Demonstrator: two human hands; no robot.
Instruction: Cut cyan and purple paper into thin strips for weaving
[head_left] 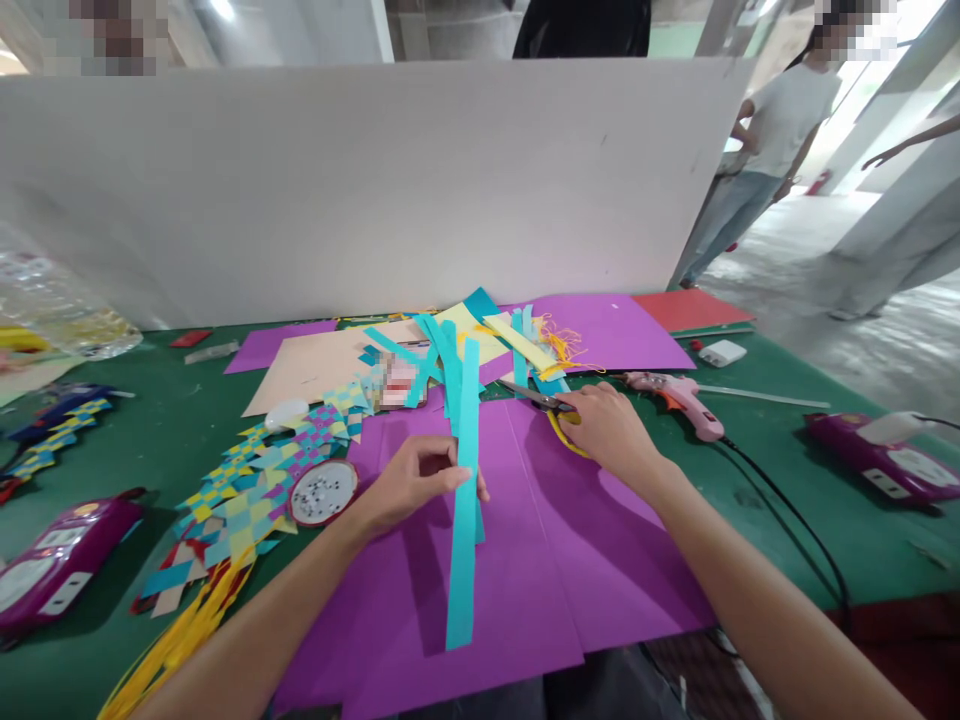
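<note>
My left hand [424, 478] pinches a long turquoise paper strip [466, 500] between thumb and fingers, upright above the purple sheets [517, 590]. Part of a second turquoise strip shows behind it. At the right, my right hand [607, 420] is closed around a pair of scissors [536, 396]. Their dark blades point left, and a yellow handle shows under the fingers. Just beyond both hands lies a loose pile of turquoise strips [431, 345]. Woven paper pieces [255, 480] in yellow, turquoise and purple spread to the left of my left hand.
A round dish of small dark-centred beads [324, 492] stands at left, near yellow cords [180, 640]. On the right lie a pink glue gun [679, 395] with a black cord and a purple power strip [885, 455]. A white panel [360, 190] borders the back; a person [780, 130] stands beyond.
</note>
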